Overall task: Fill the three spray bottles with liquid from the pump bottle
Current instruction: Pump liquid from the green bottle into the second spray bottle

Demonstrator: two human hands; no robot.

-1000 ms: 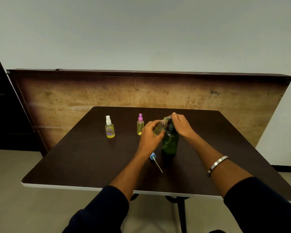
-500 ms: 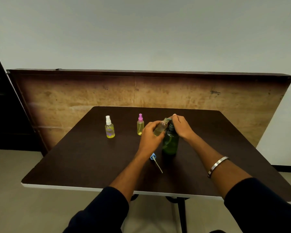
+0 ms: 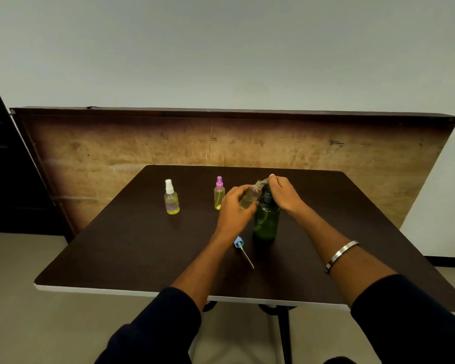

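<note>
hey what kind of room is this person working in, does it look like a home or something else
Probably a bare office or workroom, not a home, though that is a guess. A plain dark table stands on a tiled floor, a spare tabletop leans on its side against a blank pale wall.

The right hand (image 3: 284, 195) covers the pump head of the green pump bottle (image 3: 266, 222), so its spout tip stays unseen. The left hand (image 3: 234, 211) hides the lower part of the uncapped spray bottle (image 3: 250, 197) beside that pump bottle. Both sleeves (image 3: 158, 332) run off the bottom edge.
</note>
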